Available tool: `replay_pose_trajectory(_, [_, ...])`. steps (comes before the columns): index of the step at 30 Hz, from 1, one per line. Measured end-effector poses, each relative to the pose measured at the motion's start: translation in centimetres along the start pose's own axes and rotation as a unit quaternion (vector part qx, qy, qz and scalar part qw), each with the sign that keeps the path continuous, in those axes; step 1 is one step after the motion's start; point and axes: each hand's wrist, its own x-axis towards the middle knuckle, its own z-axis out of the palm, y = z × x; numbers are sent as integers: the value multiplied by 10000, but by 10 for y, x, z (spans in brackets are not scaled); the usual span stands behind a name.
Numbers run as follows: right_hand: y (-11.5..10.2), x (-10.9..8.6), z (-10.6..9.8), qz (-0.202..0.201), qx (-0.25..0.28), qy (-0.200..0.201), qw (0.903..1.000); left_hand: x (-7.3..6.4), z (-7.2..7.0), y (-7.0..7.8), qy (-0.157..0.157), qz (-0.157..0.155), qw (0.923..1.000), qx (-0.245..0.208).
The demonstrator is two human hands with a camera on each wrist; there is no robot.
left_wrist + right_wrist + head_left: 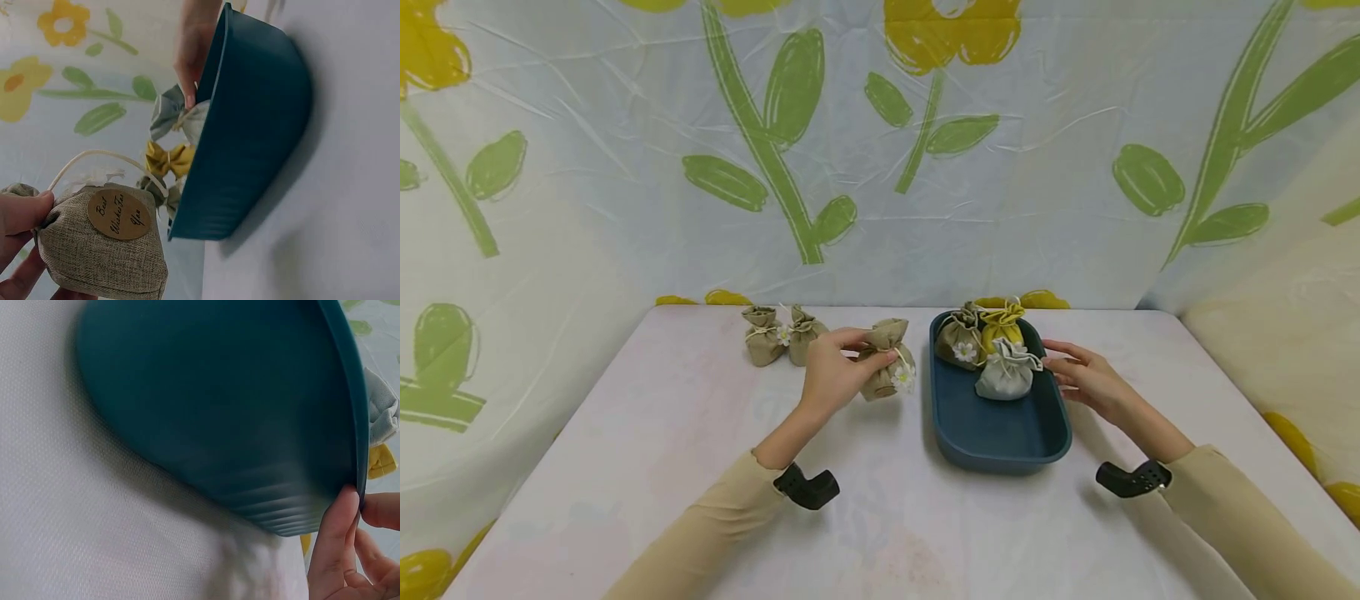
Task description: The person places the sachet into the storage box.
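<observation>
My left hand (pixel 837 371) pinches a beige burlap drawstring pouch (pixel 880 385) by its gathered neck, raised over the table to the left of a dark blue bin (pixel 992 454). In the left wrist view the pouch (pixel 103 262) shows a round brown sticker with handwriting-style lettering and a cord loop. My right hand (pixel 1090 379) pinches the bin's right rim (pixel 357 425) between thumb and finger. Inside the bin sit a brown pouch (pixel 958 337), a yellow pouch (pixel 1002 323) and a silver-grey pouch (pixel 1004 379).
Two more beige pouches, one at the left (pixel 764 342) and one beside it (pixel 801 333), stand near the table's back edge. The table (pixel 880 517) has a pale cloth. Behind it hangs a flower-print curtain (pixel 1037 167).
</observation>
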Motion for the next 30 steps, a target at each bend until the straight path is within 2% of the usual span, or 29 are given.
replay_pose_trajectory(10, [0,0,0,13,87,-27,10000,12,25,21,-619,-1,9975,-355])
replay_pose_trajectory(16, [1,0,0,-46,74,-71,9999,21,41,30,-1189,157,9891,-854])
replay_pose_trajectory(21, [2,0,0,-12,114,-65,9999,28,54,34,-1554,379,9837,-826])
replay_pose_trajectory(30, [4,1,-2,-59,176,-112,9998,40,72,27,-2001,453,9768,-617])
